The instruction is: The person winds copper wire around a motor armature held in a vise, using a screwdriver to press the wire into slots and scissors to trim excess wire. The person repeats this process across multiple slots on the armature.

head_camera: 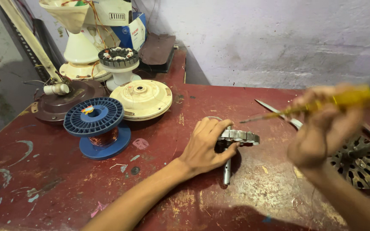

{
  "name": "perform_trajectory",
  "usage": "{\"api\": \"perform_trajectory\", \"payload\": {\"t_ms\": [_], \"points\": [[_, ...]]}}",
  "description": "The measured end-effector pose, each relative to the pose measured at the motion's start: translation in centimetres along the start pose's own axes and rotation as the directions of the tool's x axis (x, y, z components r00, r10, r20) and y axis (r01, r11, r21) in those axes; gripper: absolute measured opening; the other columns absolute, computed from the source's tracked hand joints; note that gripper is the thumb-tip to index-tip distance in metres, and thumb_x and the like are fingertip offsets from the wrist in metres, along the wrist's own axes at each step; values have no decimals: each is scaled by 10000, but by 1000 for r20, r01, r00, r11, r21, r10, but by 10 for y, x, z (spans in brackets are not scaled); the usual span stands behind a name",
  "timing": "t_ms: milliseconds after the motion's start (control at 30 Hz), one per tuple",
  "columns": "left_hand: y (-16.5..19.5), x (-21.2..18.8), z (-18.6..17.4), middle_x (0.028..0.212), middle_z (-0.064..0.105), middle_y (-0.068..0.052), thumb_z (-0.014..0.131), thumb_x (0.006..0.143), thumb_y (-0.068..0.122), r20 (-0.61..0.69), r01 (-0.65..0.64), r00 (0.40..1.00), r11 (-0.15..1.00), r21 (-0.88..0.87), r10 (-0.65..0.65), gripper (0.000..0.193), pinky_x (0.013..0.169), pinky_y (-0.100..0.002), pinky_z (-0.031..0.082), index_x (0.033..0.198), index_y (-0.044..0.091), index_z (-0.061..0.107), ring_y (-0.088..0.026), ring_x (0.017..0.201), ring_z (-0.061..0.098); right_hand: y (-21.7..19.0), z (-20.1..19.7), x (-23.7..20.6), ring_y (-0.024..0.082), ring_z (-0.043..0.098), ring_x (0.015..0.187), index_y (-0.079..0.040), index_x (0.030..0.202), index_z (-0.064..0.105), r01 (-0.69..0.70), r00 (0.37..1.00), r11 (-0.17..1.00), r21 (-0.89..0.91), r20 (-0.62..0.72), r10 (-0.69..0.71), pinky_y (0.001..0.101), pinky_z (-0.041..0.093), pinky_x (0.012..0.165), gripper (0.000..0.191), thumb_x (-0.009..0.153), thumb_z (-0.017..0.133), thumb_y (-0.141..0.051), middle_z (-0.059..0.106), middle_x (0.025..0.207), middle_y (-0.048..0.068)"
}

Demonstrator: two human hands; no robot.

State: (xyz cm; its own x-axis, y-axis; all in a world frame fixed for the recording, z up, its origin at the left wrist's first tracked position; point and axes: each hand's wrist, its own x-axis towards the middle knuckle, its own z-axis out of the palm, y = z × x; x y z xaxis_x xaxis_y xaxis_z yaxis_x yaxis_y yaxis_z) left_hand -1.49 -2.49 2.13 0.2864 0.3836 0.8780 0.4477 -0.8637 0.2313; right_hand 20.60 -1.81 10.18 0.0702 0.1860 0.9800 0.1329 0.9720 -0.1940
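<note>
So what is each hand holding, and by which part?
The left hand grips a grey metal stator core by its near rim, on the red table. The right hand, blurred, holds a screwdriver by its yellow handle.

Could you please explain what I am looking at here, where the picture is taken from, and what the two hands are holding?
There is one picture, taken by a camera worn on a person's head and looking down at a worn red workbench. No machine is involved; these are two bare hands. The left hand grips a round metal motor core with a shaft, resting on the bench. The right hand, blurred, holds a yellow-handled screwdriver raised above the bench. Beside it lies a dark slotted metal disc. To the left stand a blue spool of copper wire, a cream round motor cover, a brown round cover and cream fan parts at the back.
</note>
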Motion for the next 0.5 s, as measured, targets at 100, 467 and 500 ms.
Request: {"api": "perform_trajectory", "payload": {"t_ms": [100, 467, 500], "points": [[5, 1, 0, 1052, 624, -136, 747, 900, 276, -1, 61, 998, 998, -28, -61, 434, 918, -422, 429, 1210, 5, 610, -300, 1024, 577, 2, 14, 41, 146, 513, 636, -48, 1207, 443, -255, 935, 966, -43, 245, 258, 257, 494, 523, 143, 1194, 382, -177, 555, 887, 88], [4, 0, -4, 1054, 657, -90, 754, 881, 265, -9, 79, 997, 996, -47, -80, 415, 902, -395, 402, 1214, 45, 640, -262, 1011, 580, 12, 33, 64, 148, 539, 685, -42, 1130, 442, -493, 805, 866, -86, 334, 491, 288, 523, 583, 176, 1133, 305, -152, 584, 916, 101], [3, 0, -3, 1044, 659, -86, 753, 885, 267, -4, 85, 996, 995, -52, -85, 417, 893, -392, 397, 1217, 41, 642, -254, 995, 576, 12, 32, 64, 146, 539, 684, -44, 1130, 445, -513, 791, 853, -95, 333, 513, 290, 523, 585, 176, 1131, 306, -151, 585, 914, 102]]}}
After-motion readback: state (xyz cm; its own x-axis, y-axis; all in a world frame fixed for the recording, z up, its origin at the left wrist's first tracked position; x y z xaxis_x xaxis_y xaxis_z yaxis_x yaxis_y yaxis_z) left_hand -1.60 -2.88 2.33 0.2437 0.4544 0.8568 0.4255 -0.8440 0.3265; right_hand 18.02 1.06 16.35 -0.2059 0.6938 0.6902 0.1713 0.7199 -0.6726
